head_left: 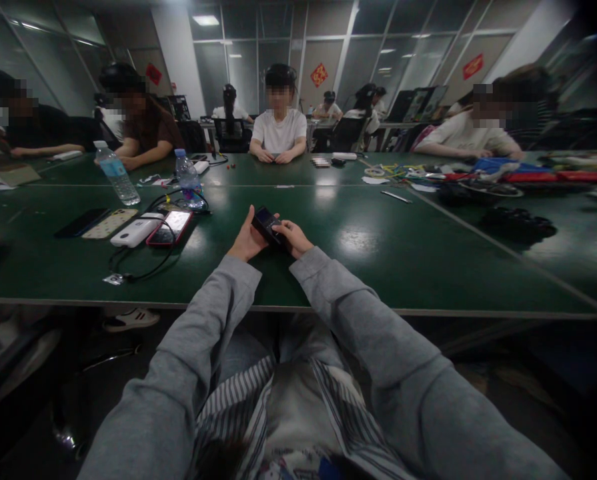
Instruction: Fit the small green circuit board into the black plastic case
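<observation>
A small black handheld device (265, 219) with a dark screen and what look like buttons is between my two hands, just above the green table. My left hand (249, 239) grips it from the left side, thumb up along its edge. From the right, my right hand (295, 237) holds its lower end, with the thumb over the button area. Its exact kind is too small to tell.
Left on the green table (358, 267) lie a white power bank (137, 231), a red-edged phone (171, 227), a black cable (154, 270) and two water bottles (118, 175). Cables and tools (498, 172) crowd the right. Several people sit around.
</observation>
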A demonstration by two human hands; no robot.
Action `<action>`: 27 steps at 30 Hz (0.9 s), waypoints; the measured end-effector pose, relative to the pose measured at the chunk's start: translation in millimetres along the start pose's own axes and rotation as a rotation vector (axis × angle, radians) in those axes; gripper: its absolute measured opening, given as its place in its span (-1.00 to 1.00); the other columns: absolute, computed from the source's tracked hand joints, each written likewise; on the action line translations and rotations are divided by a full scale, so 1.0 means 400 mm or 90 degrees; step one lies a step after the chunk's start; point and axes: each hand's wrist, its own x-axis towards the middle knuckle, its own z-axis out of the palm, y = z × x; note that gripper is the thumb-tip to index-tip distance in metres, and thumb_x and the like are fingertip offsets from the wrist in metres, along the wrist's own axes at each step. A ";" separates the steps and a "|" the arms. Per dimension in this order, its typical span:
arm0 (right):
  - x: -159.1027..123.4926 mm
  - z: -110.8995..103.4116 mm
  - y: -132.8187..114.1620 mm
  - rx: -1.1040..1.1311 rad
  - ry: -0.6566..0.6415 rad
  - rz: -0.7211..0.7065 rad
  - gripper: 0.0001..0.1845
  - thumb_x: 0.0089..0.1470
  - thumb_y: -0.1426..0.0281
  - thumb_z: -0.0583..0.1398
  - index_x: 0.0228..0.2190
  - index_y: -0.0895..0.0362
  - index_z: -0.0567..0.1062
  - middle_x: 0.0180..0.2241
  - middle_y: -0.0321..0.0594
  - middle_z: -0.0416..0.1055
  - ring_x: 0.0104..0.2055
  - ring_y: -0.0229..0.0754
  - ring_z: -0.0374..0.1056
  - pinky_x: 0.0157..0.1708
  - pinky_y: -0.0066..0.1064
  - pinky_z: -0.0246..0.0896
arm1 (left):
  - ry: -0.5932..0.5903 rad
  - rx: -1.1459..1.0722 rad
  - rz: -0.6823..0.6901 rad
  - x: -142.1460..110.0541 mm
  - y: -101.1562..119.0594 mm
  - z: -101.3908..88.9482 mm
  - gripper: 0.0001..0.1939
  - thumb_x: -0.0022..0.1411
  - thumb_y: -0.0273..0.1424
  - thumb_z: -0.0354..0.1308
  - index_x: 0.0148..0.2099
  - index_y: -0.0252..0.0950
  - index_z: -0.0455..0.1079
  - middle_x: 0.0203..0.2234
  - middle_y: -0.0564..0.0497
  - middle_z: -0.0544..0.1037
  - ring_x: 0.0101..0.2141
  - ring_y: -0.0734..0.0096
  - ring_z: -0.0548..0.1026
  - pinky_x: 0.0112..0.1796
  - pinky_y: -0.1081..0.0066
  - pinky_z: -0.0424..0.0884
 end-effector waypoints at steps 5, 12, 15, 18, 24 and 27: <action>0.000 0.002 0.000 0.008 -0.001 -0.005 -0.46 -0.47 0.20 0.45 -0.54 0.05 0.24 -0.53 -0.46 0.37 -0.48 -0.31 0.30 -0.44 -0.43 0.23 | 0.023 0.023 0.023 0.001 -0.008 0.004 -0.63 0.33 -0.21 0.08 0.03 -0.33 0.48 -0.14 -0.16 0.60 -0.15 0.24 0.57 -0.09 0.27 0.45; 0.001 -0.003 0.001 0.009 -0.014 -0.003 -0.50 -0.44 0.23 0.45 -0.54 0.07 0.26 -0.53 -0.46 0.36 -0.47 -0.32 0.28 -0.42 -0.44 0.19 | 0.003 0.042 0.042 0.004 -0.010 0.001 -0.72 0.29 -0.32 0.11 -0.05 -0.36 0.51 -0.10 -0.13 0.59 -0.16 0.29 0.55 -0.15 0.33 0.45; 0.003 -0.006 0.000 0.010 -0.023 -0.008 -0.49 -0.45 0.24 0.45 -0.57 0.07 0.25 -0.54 -0.46 0.36 -0.47 -0.32 0.28 -0.42 -0.44 0.18 | 0.012 0.039 0.042 0.002 -0.011 0.005 -0.71 0.28 -0.35 0.12 -0.02 -0.35 0.49 -0.11 -0.10 0.59 -0.16 0.33 0.56 -0.15 0.37 0.45; 0.007 -0.009 0.001 0.011 -0.024 -0.014 -0.49 -0.46 0.24 0.45 -0.58 0.07 0.23 -0.55 -0.46 0.35 -0.48 -0.33 0.27 -0.42 -0.44 0.17 | 0.010 0.029 0.044 -0.001 -0.012 0.008 -0.68 0.27 -0.36 0.13 0.03 -0.33 0.47 -0.09 -0.08 0.59 -0.16 0.36 0.56 -0.15 0.40 0.46; 0.011 -0.011 0.005 0.014 -0.013 0.001 -0.48 -0.47 0.25 0.45 -0.55 0.06 0.24 -0.51 -0.45 0.35 -0.44 -0.30 0.29 -0.41 -0.42 0.18 | 0.001 0.037 0.050 0.004 -0.012 0.001 -0.70 0.28 -0.29 0.13 0.00 -0.31 0.48 -0.07 -0.09 0.58 -0.15 0.33 0.56 -0.15 0.36 0.48; 0.008 -0.009 0.003 0.015 -0.015 0.011 -0.49 -0.46 0.25 0.44 -0.54 0.06 0.24 -0.49 -0.44 0.36 -0.42 -0.29 0.30 -0.39 -0.41 0.19 | -0.005 0.039 0.042 0.008 -0.011 -0.003 -0.67 0.29 -0.24 0.13 -0.02 -0.33 0.49 -0.10 -0.13 0.59 -0.17 0.30 0.57 -0.16 0.34 0.49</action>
